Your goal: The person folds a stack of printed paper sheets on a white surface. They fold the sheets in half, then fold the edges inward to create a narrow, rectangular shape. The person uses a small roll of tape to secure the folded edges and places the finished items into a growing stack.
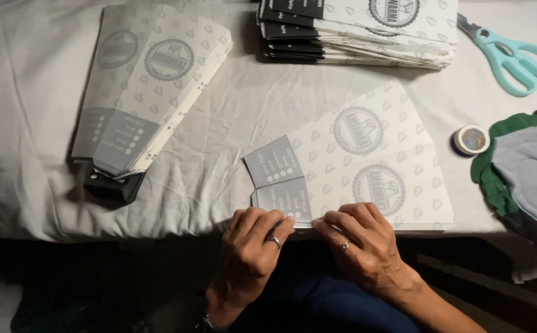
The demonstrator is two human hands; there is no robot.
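White cloth [231, 117] covers the table, wrinkled, its front edge dropping into dark shadow.

Left pile of flat printed sleeves [148, 80] lies fanned on the cloth at upper left, grey panels toward the near end, resting on something dark at its lower tip; what that is, hard to tell in the shadow.

Stack of flat sleeves [367, 31] sits at the top centre, black edges showing on its left side.

Folded sleeve [354, 166] lies near the table's front edge, pale with a small diamond pattern, two round grey emblems and two grey panels at its left end.

Grey and green fabric pieces [524, 172] lie at the right edge.

Teal scissors [512, 55] rest at upper right, shut.

Left hand [250, 253] has fingers curled narrow, tips pressing the folded sleeve's near edge by the lower grey panel; ring on one finger.

Right hand [364, 246] just beside it, fingers bent, tips pinching down on the same near edge; ring too.

Small round tape roll [470, 140] sits between sleeve and fabric.
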